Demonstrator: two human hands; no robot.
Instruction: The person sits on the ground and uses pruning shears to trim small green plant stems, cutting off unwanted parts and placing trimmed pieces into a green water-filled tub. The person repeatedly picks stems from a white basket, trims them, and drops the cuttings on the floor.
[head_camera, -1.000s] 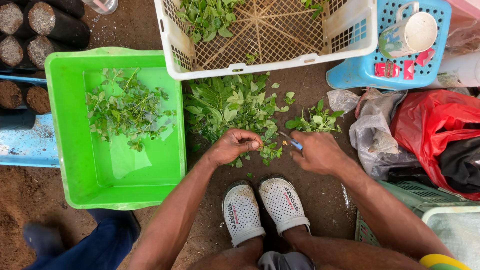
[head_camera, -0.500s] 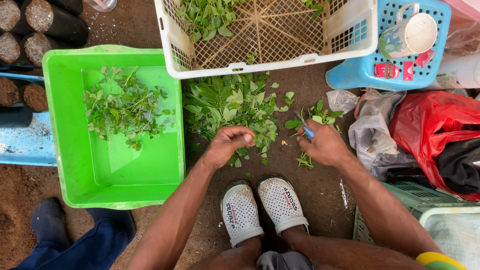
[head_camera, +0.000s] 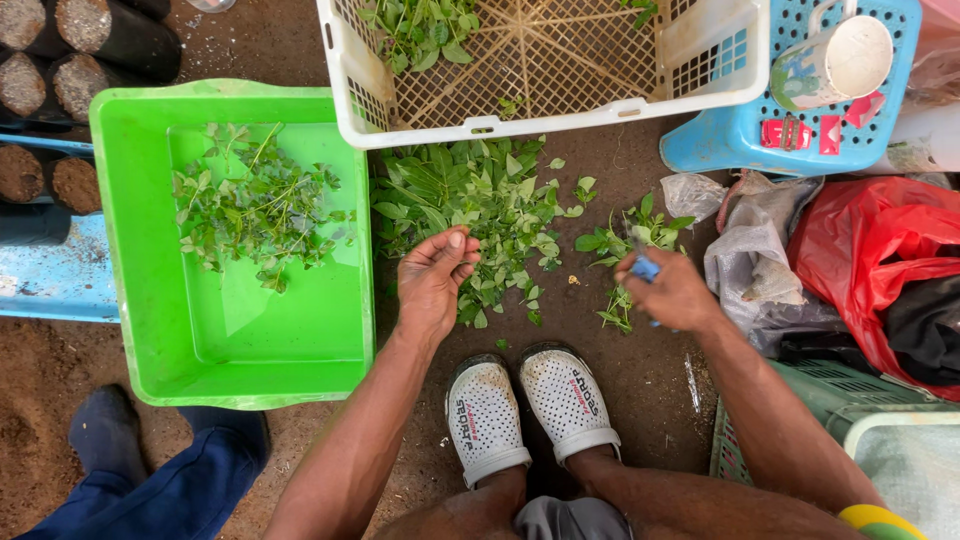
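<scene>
A pile of green leaves and cuttings (head_camera: 470, 205) lies on the dirt in front of my white clogs (head_camera: 530, 405). My left hand (head_camera: 435, 280) hovers at the pile's near edge with its fingers loosely curled, and I see nothing in it. My right hand (head_camera: 672, 292) is closed around a small blue cutting tool (head_camera: 645, 266). It rests beside a few loose leafy sprigs (head_camera: 635, 232) to the right of the pile. A bright green tub (head_camera: 140, 300) on the left holds trimmed cuttings (head_camera: 255, 205).
A white lattice basket (head_camera: 560, 115) with some leaves stands beyond the pile. A blue basket (head_camera: 760, 150) with a white mug (head_camera: 835, 60) sits at upper right. Red (head_camera: 870, 240) and grey bags (head_camera: 745, 265) lie right, soil-filled black bags (head_camera: 85, 30) left. Another person's blue trouser leg (head_camera: 160, 480) is at lower left.
My left hand has lifted off the leaf pile and its fingers have loosened. My right hand, still gripping the blue tool, has moved right toward the loose sprigs.
</scene>
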